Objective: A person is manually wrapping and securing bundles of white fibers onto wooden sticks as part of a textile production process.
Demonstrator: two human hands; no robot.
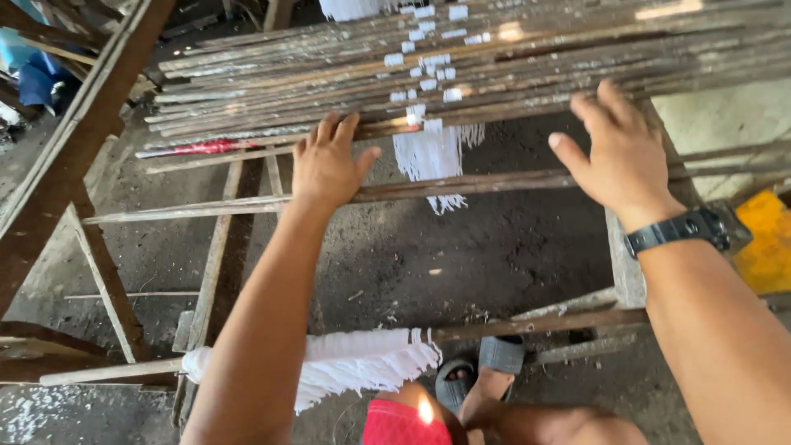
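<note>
My left hand point(325, 165) rests open on the lone stick point(247, 204). My right hand point(618, 152) hovers open, fingers point(589, 111) spread, over the stick pile point(346, 74), gripping nothing.

Daylight falls from the upper right, putting pale glare on the sticks point(494, 58) at the top and blowing out the white strips tied among them. Below the sticks the dark floor point(494, 247) lies in dim, soft shade with no hard shadows, and a small bright spot burns on the red cloth point(395, 424) at the bottom edge. Focus is fair in the middle; the forearms nearest the lens look stretched and slightly soft, and the beams left of the sticks bow outward.
</note>
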